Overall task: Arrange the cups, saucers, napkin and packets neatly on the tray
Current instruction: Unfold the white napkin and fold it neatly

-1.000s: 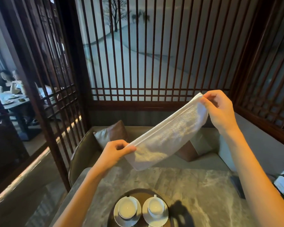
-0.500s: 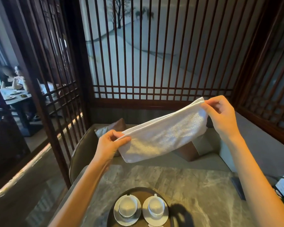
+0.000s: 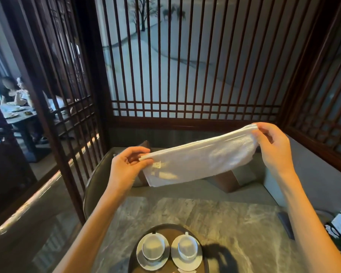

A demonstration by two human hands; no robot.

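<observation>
napkin [image 3: 201, 162] up in air over far side of table [image 3: 234, 223], pulled out long, left end lower | left hand [image 3: 126, 164] pinching left end | right hand [image 3: 274, 146] pinching right end | two cups [image 3: 153, 247] upright on saucers [image 3: 186, 263], side by side on tray [image 3: 132, 257] at near edge

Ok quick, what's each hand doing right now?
Left hand: pinching one end of the white napkin.
Right hand: pinching the other end, held up above the table.
</observation>
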